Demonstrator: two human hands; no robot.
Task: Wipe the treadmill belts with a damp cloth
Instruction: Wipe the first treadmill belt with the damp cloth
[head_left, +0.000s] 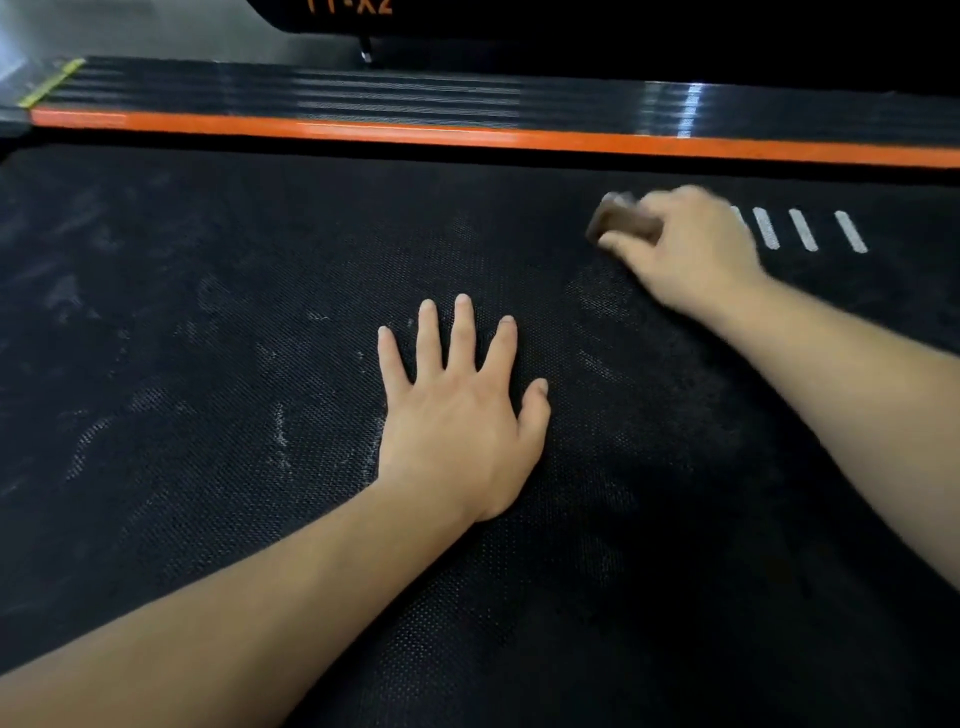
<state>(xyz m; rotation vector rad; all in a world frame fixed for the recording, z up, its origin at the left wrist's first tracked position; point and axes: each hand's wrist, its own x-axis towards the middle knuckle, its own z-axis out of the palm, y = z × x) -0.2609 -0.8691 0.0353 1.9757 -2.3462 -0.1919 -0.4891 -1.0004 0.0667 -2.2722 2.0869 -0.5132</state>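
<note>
A black textured treadmill belt (208, 415) fills the view, marked with pale dusty smears. My left hand (457, 415) lies flat on the belt near the middle, fingers spread and straight. At the upper right, my right hand (685, 249) grips a small brownish-grey cloth (618, 218) and holds it against the belt; hand and cloth are blurred. Most of the cloth is hidden under my fingers.
An orange strip (467, 136) and a black ribbed side rail (363, 93) run along the far edge of the belt. White dash marks (802, 231) are printed on the belt just right of my right hand. Grey floor (156, 31) shows beyond.
</note>
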